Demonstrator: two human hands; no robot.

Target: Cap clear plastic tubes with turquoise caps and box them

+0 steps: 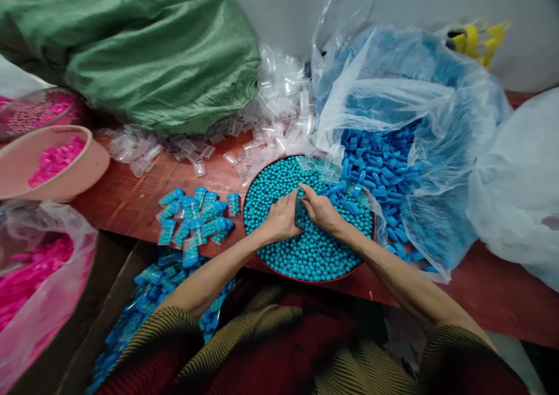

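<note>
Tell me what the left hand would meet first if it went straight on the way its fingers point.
Most likely the bare right hand, its fingertips just ahead; beyond, small clear plastic containers at the far side of the round turquoise beads. Depth there is hard to judge.

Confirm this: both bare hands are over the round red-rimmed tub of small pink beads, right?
Only the colour is wrong: the head view shows the bare left hand and bare right hand over the round red-rimmed tub of small turquoise beads, not pink ones.
</note>
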